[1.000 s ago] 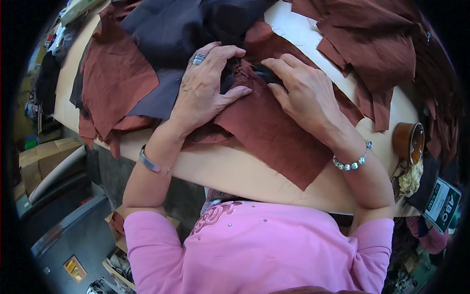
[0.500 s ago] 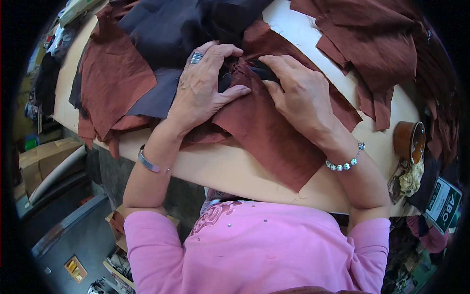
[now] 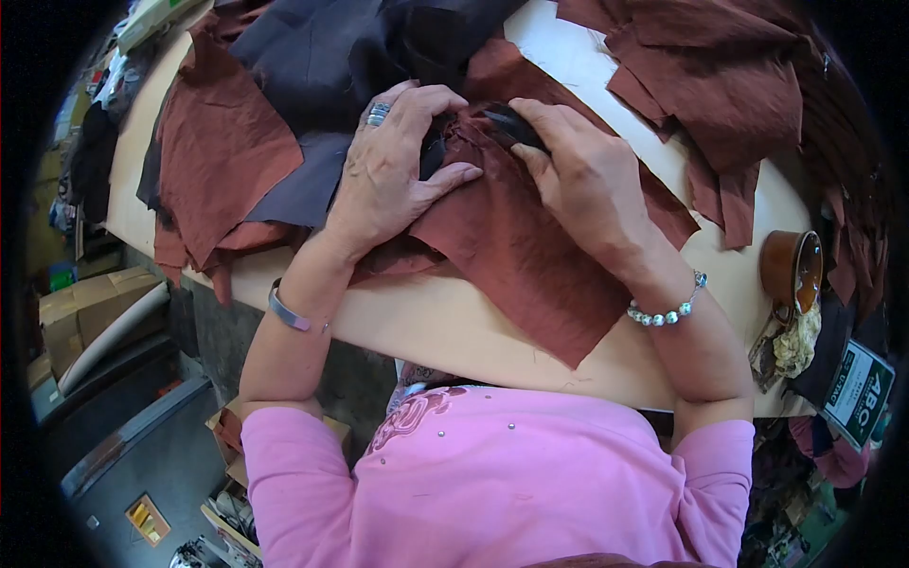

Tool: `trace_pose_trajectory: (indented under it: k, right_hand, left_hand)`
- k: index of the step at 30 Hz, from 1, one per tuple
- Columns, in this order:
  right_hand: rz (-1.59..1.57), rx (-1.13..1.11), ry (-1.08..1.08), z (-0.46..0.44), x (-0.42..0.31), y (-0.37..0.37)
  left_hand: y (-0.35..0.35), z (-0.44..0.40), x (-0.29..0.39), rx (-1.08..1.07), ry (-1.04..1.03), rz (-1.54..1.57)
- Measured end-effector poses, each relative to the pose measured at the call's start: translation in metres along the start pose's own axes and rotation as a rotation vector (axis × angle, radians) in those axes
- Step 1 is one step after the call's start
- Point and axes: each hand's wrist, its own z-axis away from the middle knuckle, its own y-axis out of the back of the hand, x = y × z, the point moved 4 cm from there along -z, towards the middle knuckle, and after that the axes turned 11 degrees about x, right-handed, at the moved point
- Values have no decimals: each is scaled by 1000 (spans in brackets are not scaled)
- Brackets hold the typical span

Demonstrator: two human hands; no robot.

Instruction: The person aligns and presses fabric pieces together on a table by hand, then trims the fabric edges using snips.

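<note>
A reddish-brown piece of cloth (image 3: 530,256) hangs toward me over the table's front edge, its upper end bunched between my hands. My left hand (image 3: 393,166) is closed on that bunched end, the thumb pressing on the brown cloth and the fingers curled behind it. On the other side, my right hand (image 3: 592,175) pinches a dark, slightly shiny piece (image 3: 514,126) that looks like black fabric, between thumb and forefinger. Its other fingers are folded under and partly hidden. Where the dark piece meets the brown cloth is too crowded to make out.
Dark fabric (image 3: 350,57) is heaped at the back. More brown cloth lies on the left (image 3: 222,151) and right (image 3: 710,85) of the pale table (image 3: 426,327). A brown cup (image 3: 781,270) stands near the right edge, beside a crumpled yellowish wad (image 3: 795,346). Cardboard boxes (image 3: 104,312) sit lower left.
My right hand has shifted slightly to the right, and more of the dark piece shows between my hands. The left hand stays nearly in place on the brown cloth.
</note>
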Motion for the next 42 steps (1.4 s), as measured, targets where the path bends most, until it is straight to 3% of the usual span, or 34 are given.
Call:
trace_pose_trajectory:
  k: [6, 10, 17, 20, 23, 29, 34, 35, 37, 38, 39, 42]
  right_hand:
    - [-229, -31, -184, -6, 14, 6]
    - [-226, -57, -205, -6, 15, 8]
    - [-214, -61, -191, -5, 14, 7]
    - [-211, -53, -181, -4, 16, 6]
    - [-227, -63, -191, -4, 16, 6]
    - [-253, -66, -169, -4, 17, 6]
    - [-356, -104, -132, -9, 30, 23]
    - [-217, -261, -182, -13, 36, 33]
    - [-31, -68, -92, -8, 51, 60]
    - [-54, -166, -251, 0, 54, 76]
    - [51, -98, -158, 10, 51, 91]
    - [398, -150, -162, 56, 67, 123]
  left_hand:
    - [-4, -6, 15, -24, -289, -206]
    - [-1, -19, 17, -133, -360, -155]
    - [-4, -41, 11, -522, -386, -167]
    - [-4, -46, 9, -558, -430, -167]
    - [-4, -48, 4, -582, -450, -175]
    - [2, -39, 6, -426, -504, -174]
    - [13, -28, 20, -362, -433, -328]
    - [15, -24, 21, -348, -398, -375]
    - [18, -18, 28, -320, -366, -421]
    - [18, -15, 28, -313, -326, -428]
    - [18, -11, 28, -306, -285, -436]
    - [19, -6, 34, -239, -276, -519]
